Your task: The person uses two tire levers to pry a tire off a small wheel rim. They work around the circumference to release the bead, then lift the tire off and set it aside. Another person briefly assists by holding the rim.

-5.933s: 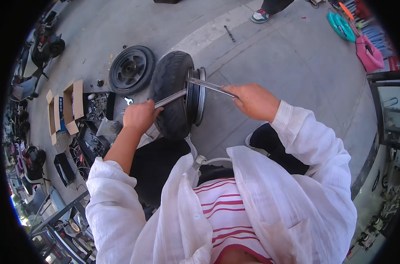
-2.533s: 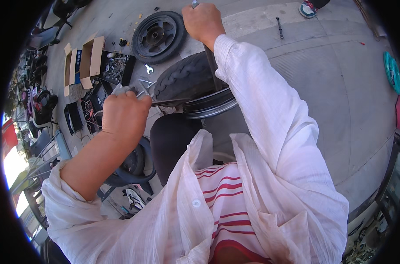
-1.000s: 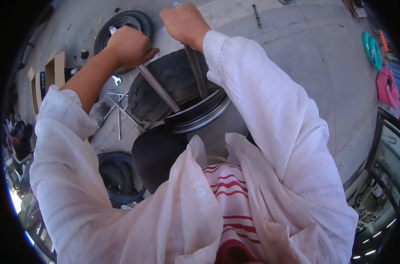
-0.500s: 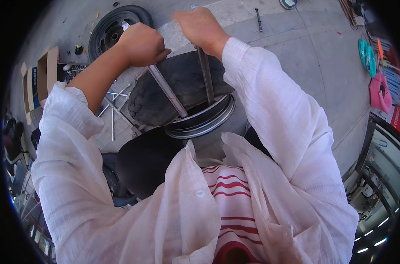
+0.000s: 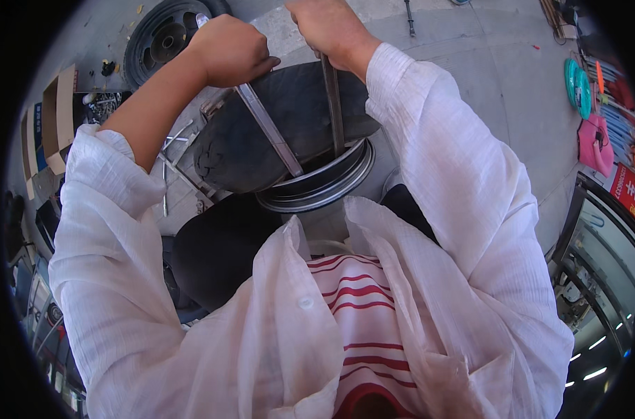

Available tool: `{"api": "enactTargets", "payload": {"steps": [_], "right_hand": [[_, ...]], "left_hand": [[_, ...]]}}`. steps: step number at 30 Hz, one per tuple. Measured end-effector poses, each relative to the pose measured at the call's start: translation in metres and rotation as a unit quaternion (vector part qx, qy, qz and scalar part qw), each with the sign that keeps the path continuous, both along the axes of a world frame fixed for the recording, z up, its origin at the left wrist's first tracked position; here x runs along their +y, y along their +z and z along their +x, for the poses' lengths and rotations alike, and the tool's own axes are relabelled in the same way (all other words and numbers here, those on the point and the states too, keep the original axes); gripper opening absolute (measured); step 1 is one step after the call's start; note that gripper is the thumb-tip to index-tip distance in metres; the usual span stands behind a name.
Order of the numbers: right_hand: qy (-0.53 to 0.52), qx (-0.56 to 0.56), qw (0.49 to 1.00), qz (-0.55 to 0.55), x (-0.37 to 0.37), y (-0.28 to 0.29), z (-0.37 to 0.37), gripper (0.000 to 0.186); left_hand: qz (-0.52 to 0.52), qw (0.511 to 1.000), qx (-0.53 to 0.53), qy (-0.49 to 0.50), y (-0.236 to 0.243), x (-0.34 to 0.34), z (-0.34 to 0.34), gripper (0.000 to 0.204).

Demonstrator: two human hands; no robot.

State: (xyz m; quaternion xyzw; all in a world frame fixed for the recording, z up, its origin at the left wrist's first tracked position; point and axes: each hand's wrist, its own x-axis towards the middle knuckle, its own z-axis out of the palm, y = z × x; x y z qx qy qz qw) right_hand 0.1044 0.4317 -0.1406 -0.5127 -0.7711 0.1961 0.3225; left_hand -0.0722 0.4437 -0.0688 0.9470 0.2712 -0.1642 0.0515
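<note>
In front of me a black tire [image 5: 226, 150] stands tilted over a silver wheel rim [image 5: 317, 198], the rim's edge turned toward me. My left hand [image 5: 232, 53] is closed round a flat metal tire lever [image 5: 270, 130], whose upper end sticks out above the fist. That lever slants down to the rim's edge. To the right, my right hand [image 5: 335, 31] grips a second, darker tire lever [image 5: 333, 105], nearly upright, its lower end inside the rim beside the tire. Both lever tips are hidden between tire and rim.
Another wheel with its tire [image 5: 137, 61] lies on the floor at far left. Near it are an open cardboard box [image 5: 60, 115] and a cross-shaped metal tool [image 5: 186, 174]. A long bolt-like piece [image 5: 409, 19] lies beyond. A pink bag [image 5: 595, 145] and green coil [image 5: 577, 87] are at right.
The view has shifted, so the floor objects sit higher in the picture. Both hands still hold their levers. The right hand is a little higher and the tire appears wider in view.
</note>
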Motion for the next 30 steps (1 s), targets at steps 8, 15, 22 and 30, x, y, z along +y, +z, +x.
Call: {"api": "enactTargets", "payload": {"steps": [8,15,22,30], "right_hand": [[-0.040,0.149,0.965,-0.213,0.012,0.021,-0.010,0.036],[-0.091,0.430,0.761,-0.478,-0.046,0.109,0.015,0.042],[-0.088,0.482,0.809,-0.324,-0.103,0.134,0.013,0.047],[0.013,0.417,0.869,-0.266,-0.105,0.198,0.020,0.047]], "left_hand": [[-0.035,0.998,0.036,0.049,-0.012,0.011,0.001,0.046],[-0.020,0.998,0.032,0.043,-0.006,0.014,-0.004,0.045],[-0.011,0.999,0.009,0.037,0.004,0.007,-0.009,0.043],[-0.010,0.999,0.013,0.045,0.017,-0.008,-0.018,0.042]]}}
